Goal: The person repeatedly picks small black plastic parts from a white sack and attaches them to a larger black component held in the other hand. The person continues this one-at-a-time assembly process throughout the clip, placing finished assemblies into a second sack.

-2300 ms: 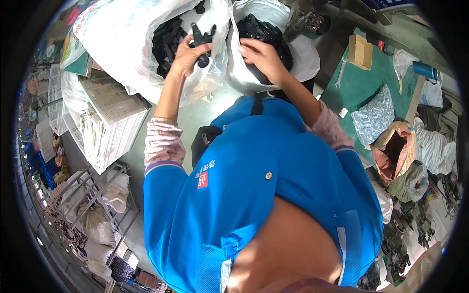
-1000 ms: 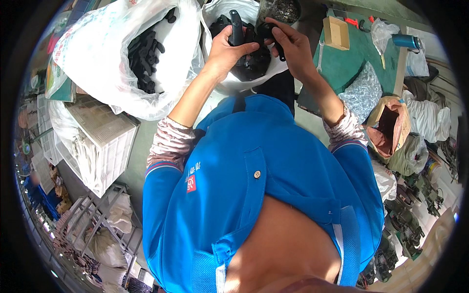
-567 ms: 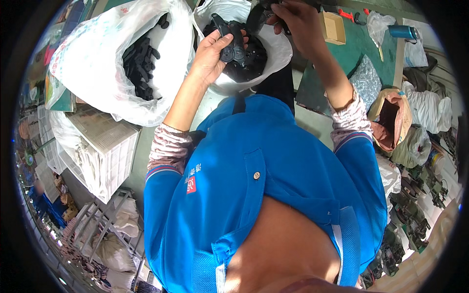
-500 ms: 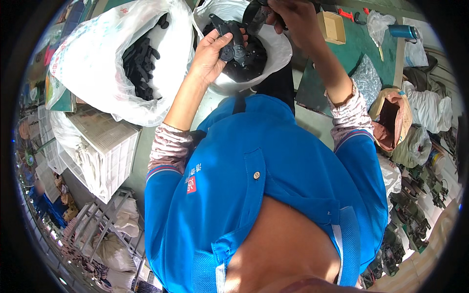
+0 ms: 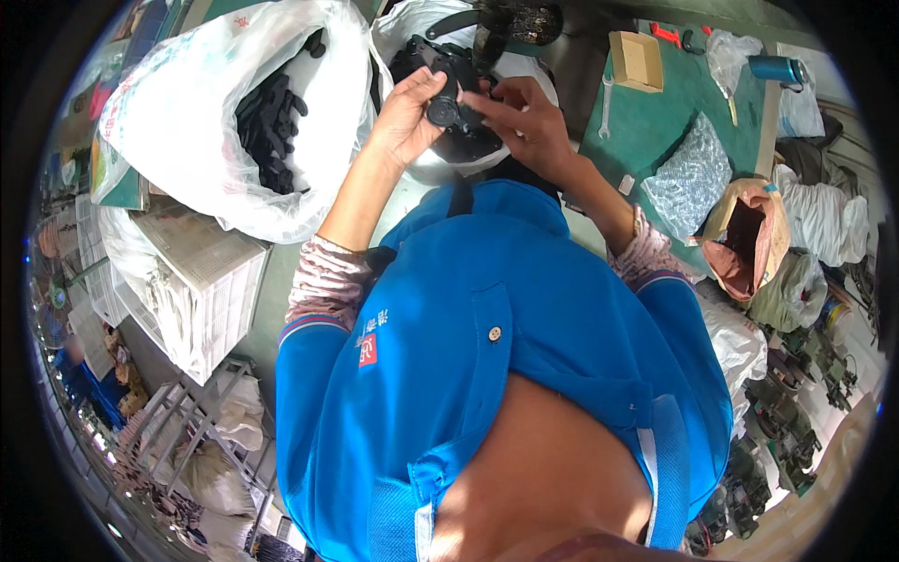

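My left hand is closed on a black plastic part with a round, disc-like end. This part is held over a white bag-lined container that has more black parts in it. Close by on the right, my right hand has its fingers apart and stretched toward the part. The fingertips reach its edge; I cannot tell whether they touch it. Just beyond both hands stands a dark machine with a black lever-like bar on its left.
A large white plastic bag of black parts stands at left, above a white crate. On the green table at right lie a wrench, an open cardboard box, a clear bag and a blue bottle.
My right hand has come down from the dark machine at the top to beside the black plastic part. My left hand still holds the part, a little lower and farther right.
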`<action>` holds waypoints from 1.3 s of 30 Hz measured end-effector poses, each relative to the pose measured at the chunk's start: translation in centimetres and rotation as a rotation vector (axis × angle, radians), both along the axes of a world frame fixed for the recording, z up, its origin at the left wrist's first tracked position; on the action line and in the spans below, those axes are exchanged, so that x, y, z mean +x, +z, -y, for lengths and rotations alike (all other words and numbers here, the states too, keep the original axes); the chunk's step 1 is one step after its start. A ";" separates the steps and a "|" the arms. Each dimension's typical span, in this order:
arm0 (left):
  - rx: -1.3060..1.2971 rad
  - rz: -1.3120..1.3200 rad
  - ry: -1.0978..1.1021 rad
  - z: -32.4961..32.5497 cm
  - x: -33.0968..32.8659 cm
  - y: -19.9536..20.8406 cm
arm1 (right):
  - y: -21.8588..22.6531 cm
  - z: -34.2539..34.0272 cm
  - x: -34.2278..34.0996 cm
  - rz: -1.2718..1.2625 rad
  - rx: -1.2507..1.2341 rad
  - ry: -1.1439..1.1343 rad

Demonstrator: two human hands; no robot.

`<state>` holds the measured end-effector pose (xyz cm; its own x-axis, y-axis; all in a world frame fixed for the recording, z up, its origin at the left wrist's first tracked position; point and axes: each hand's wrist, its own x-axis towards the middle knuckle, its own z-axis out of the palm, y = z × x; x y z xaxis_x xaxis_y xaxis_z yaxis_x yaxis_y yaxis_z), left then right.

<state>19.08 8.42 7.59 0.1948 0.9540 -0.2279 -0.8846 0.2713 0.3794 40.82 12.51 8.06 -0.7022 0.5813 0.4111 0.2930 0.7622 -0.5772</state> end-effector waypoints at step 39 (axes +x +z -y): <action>0.008 -0.873 -0.077 2.3 1.1 0.8 | 6.6 -9.8 -4.1 -0.272 -1.018 -0.201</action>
